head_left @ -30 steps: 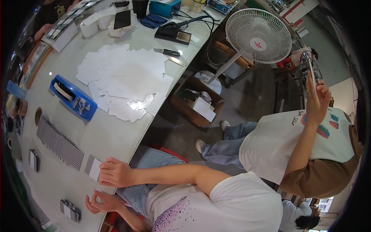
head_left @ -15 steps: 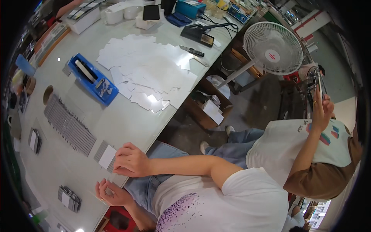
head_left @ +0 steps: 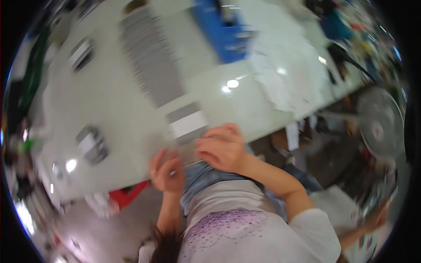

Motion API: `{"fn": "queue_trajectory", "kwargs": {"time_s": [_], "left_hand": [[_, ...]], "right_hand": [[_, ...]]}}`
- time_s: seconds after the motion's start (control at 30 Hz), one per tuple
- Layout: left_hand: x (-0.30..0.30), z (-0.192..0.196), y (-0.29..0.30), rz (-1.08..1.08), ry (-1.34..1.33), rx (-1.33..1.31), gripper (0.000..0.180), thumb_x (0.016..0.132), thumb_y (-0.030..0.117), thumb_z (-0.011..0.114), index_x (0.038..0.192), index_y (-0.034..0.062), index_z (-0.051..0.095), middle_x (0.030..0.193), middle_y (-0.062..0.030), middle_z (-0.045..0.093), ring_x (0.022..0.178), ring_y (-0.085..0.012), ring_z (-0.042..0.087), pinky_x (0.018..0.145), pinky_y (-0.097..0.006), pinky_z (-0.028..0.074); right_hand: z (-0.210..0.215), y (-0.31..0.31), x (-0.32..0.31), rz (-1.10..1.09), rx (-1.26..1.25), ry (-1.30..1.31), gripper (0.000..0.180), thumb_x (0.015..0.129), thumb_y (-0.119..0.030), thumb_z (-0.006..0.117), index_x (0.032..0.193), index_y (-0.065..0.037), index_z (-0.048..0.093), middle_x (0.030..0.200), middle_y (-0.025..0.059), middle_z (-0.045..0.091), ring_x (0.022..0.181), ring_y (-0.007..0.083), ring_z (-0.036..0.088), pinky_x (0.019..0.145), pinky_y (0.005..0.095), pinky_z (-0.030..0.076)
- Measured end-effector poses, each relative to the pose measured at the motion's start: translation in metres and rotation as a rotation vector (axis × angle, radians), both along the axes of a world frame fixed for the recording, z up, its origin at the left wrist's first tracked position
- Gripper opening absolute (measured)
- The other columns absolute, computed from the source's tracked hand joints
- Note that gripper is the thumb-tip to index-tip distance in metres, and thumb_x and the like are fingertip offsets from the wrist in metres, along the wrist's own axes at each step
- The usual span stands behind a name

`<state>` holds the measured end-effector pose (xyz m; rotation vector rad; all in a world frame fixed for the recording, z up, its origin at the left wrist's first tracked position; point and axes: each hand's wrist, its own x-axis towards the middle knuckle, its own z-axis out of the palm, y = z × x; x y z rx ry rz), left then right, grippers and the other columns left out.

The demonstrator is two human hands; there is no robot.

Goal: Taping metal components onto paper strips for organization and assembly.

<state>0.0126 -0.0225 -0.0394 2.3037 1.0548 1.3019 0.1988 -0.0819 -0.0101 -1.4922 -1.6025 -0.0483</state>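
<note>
Cards in a small grey and white stack sit at the near edge of the surface. Right hand rests curled just beside them, left hand half open below the edge, neither visibly gripping. A careless nudge could tip them off.

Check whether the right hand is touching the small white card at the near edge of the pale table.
Cannot tell. In the blurred head view the right hand lies just below the small white card; the smear hides any contact or gap.
</note>
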Motion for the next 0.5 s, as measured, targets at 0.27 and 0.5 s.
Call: {"fn": "queue_trajectory", "kwargs": {"time_s": [0.27,0.5], "left_hand": [[0.004,0.017,0.005,-0.078,0.181,0.096,0.014,0.085,0.013,0.074,0.087,0.0145,0.06,0.093,-0.0004,0.075,0.106,-0.0188,0.067,0.083,-0.032,0.049],[0.001,0.016,0.008,-0.096,0.205,0.11,0.016,0.085,0.014,0.074,0.087,0.0156,0.058,0.094,0.0005,0.075,0.11,-0.0177,0.066,0.085,-0.031,0.048]], "right_hand": [[0.008,0.015,-0.007,0.138,-0.116,-0.092,0.015,0.079,-0.017,0.075,0.087,-0.016,0.063,0.096,-0.0062,0.071,0.087,0.0157,0.06,0.074,0.0336,0.04],[0.009,0.019,-0.009,0.154,-0.151,-0.143,0.016,0.079,-0.017,0.075,0.089,-0.017,0.062,0.098,-0.0068,0.071,0.088,0.015,0.059,0.075,0.0328,0.04]]}}
